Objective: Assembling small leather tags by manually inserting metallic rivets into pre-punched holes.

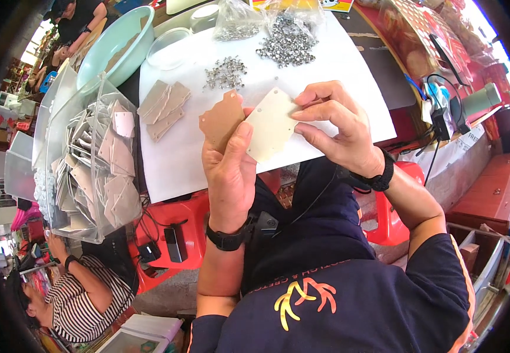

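My left hand (pixel 231 167) is closed on a flat brown piece (pixel 222 117) with an uneven outline and small holes near its edge. Its thumb also presses the lower left edge of a flat cream piece (pixel 271 126), which has small round holes near its corners. On the other side of the cream piece, the fingers and thumb of my right hand (pixel 337 123) pinch its right edge. Both pieces are held up over the white table surface (pixel 349 76). Whether they are leather or board, I cannot tell.
Several similar pieces (pixel 164 109) lie at the table's left. Small metal fasteners (pixel 225 73) are heaped farther back, near a larger pile (pixel 287 47) at a plastic bag. A clear bin (pixel 93 170) full of flat pieces and a pale green basin (pixel 120 44) stand left. Two people are nearby.
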{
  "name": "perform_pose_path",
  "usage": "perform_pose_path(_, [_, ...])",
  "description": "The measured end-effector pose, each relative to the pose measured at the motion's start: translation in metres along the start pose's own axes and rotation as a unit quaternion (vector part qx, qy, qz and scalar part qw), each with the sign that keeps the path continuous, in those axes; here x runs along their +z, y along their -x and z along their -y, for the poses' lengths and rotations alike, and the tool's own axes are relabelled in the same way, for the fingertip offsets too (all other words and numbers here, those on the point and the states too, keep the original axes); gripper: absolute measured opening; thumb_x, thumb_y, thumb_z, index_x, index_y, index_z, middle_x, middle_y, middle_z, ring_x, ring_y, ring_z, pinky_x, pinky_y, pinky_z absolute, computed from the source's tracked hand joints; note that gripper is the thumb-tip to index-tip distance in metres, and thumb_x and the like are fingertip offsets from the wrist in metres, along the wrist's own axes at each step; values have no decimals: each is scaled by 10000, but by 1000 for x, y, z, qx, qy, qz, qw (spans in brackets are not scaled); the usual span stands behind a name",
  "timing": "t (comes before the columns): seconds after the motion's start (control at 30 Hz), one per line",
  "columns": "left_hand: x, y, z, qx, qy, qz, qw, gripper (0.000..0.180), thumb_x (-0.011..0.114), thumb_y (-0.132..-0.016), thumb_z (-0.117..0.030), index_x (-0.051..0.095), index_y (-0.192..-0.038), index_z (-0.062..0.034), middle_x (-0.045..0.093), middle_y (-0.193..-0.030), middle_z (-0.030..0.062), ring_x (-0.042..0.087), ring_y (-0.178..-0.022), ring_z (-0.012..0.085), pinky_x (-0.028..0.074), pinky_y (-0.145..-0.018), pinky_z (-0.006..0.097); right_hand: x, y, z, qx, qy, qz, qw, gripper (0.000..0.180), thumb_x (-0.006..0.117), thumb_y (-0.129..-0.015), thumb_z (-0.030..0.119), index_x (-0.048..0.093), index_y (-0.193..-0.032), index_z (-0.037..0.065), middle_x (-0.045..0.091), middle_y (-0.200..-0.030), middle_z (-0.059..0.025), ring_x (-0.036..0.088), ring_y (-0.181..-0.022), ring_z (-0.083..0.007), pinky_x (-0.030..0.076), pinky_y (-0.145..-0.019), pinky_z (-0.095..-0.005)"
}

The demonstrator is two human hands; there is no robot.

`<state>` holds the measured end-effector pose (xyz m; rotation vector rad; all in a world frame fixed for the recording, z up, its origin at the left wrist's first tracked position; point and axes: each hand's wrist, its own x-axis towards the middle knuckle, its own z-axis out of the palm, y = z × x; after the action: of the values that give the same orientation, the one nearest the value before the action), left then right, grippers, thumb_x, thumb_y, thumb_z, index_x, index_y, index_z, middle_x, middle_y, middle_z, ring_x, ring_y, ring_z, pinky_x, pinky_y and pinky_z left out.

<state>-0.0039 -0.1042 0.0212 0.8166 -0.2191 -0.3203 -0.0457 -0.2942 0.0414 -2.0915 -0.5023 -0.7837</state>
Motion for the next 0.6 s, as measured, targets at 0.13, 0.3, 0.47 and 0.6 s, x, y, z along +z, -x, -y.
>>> perform_pose_path(0.13, [2,-1,1,11,-11,1,1000,420,555,-946,-72,487,-1357,-24,611,-1168,69,583,-1114,175,463,-983,369,2,2,0,-9,8,-10,1000,253,766,-732,-5,662,-958,42,602,-1033,-108,626,-917,-228,522,-774,-314])
perform_pose_path(0.3, [-9,-8,4,5,35,24,999,421,473,-1011,-314,516,-1310,-21,615,-1136,74,578,-959,173,467,-834,336,-4,1,-3,-34,47,7,998,209,757,-770,28,658,-954,32,624,-905,-77,624,-771,-177,508,-652,-280])
perform_pose_path(0.47, [-9,-9,-1,-11,80,67,994,584,361,-1014,-530,540,-1239,-22,608,-1022,77,517,-836,187,416,-699,321,5,7,9,308,-236,-46,921,127,661,-918,113,622,-951,-3,635,-747,14,562,-625,-28,457,-553,-200])
perform_pose_path(0.6, [-3,-10,5,0,49,-24,999,561,375,-1016,-518,532,-1245,-32,592,-1035,71,528,-927,184,427,-804,346,12,3,12,357,-282,-64,888,137,661,-917,111,611,-974,-4,638,-748,-6,574,-615,-35,463,-544,-194])
